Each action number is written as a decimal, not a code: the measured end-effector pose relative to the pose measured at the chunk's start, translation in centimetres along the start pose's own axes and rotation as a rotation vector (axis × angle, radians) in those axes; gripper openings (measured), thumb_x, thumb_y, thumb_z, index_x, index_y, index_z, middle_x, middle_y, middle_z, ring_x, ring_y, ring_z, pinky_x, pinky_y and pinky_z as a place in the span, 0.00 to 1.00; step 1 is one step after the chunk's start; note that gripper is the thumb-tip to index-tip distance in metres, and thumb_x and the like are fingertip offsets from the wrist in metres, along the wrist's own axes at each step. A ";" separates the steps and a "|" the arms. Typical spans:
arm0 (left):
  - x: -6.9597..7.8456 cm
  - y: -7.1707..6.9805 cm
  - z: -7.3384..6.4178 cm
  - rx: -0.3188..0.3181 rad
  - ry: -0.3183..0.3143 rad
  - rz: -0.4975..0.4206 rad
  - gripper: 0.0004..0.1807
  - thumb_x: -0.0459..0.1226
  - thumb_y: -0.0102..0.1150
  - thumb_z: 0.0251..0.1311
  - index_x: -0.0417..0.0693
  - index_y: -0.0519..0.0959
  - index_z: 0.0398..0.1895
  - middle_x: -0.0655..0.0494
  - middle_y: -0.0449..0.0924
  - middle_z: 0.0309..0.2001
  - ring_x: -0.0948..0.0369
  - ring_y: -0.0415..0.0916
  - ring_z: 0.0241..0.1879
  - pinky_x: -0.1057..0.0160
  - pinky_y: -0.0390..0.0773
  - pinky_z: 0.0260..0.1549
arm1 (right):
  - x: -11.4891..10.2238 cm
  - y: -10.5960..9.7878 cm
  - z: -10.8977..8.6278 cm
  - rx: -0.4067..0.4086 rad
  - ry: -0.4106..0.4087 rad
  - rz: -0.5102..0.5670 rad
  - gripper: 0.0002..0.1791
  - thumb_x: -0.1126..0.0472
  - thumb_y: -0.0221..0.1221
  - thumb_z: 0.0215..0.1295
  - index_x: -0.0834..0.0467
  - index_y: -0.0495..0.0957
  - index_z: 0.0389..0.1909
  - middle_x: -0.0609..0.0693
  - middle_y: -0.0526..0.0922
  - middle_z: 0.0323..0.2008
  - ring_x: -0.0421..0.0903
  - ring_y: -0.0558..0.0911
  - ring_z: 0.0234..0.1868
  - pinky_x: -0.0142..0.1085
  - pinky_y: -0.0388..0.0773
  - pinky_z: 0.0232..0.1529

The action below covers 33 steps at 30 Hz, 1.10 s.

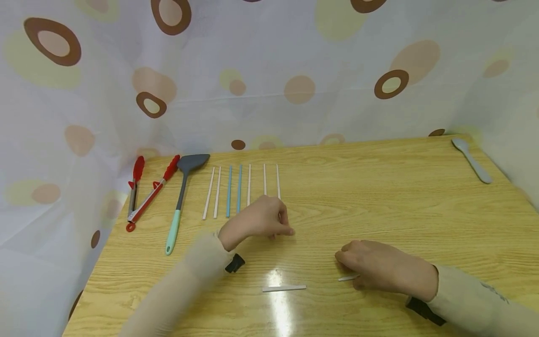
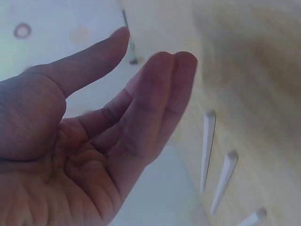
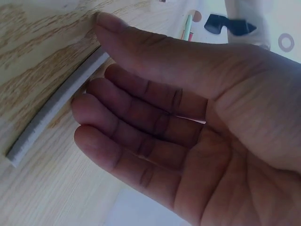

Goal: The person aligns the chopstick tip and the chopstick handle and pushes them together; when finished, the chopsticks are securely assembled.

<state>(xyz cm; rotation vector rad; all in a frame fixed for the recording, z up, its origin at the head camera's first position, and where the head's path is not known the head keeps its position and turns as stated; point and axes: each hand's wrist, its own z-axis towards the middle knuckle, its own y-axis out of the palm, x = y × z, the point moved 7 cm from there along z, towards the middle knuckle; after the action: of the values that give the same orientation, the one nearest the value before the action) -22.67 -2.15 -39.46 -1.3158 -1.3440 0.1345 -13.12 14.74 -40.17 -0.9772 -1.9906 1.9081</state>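
Observation:
My left hand (image 1: 263, 217) hovers over the near ends of white chopsticks (image 1: 265, 180), fingers gently bent and thumb apart, nothing in its grasp. In the left wrist view, white chopstick ends (image 2: 208, 141) lie beside that hand (image 2: 113, 127). At the front right, my right hand (image 1: 375, 264) is low over the table, right at a white chopstick (image 3: 56, 103). Loosely bent fingers leave a gap below the thumb, and the chopstick runs past the fingertips; part of it is hidden behind the thumb. Between the hands lies another white chopstick (image 1: 284, 288), sideways.
Blue chopsticks (image 1: 229, 192) and more white chopsticks (image 1: 209, 193) stand in the row at back left. Farther left are red tongs (image 1: 149, 201) and a grey spatula (image 1: 182, 192) with a mint handle. A grey spoon (image 1: 473, 161) lies far right. A patterned curtain (image 1: 269, 107) borders the wooden table.

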 end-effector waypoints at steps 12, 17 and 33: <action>2.7 4.9 -3.3 -0.037 0.174 0.224 0.16 0.43 0.78 0.49 0.51 0.76 0.22 0.67 0.72 0.19 0.70 0.68 0.19 0.73 0.70 0.20 | 0.0 0.2 0.1 0.013 -0.012 -0.023 0.28 0.67 0.80 0.37 0.50 0.66 0.24 0.36 0.66 0.23 0.34 0.65 0.24 0.32 0.69 0.24; 3.0 5.7 -4.1 -0.027 0.202 0.291 0.19 0.43 0.80 0.44 0.51 0.74 0.21 0.67 0.68 0.18 0.71 0.63 0.19 0.74 0.67 0.18 | -0.1 0.1 0.2 0.016 -0.009 -0.035 0.27 0.68 0.80 0.37 0.51 0.67 0.24 0.37 0.67 0.23 0.35 0.66 0.24 0.32 0.70 0.24; 3.3 7.1 -5.2 -0.019 0.241 0.381 0.18 0.35 0.75 0.48 0.56 0.72 0.16 0.70 0.67 0.17 0.72 0.64 0.18 0.74 0.66 0.15 | -0.1 0.4 0.2 0.007 0.000 -0.057 0.24 0.66 0.79 0.41 0.50 0.68 0.22 0.37 0.70 0.23 0.35 0.69 0.25 0.33 0.71 0.25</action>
<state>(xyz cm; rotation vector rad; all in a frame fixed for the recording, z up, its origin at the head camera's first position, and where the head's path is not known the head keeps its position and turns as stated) -13.57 -0.37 -41.04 -1.5412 -0.8858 0.2167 -13.02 14.53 -40.54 -0.9088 -1.9882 1.8839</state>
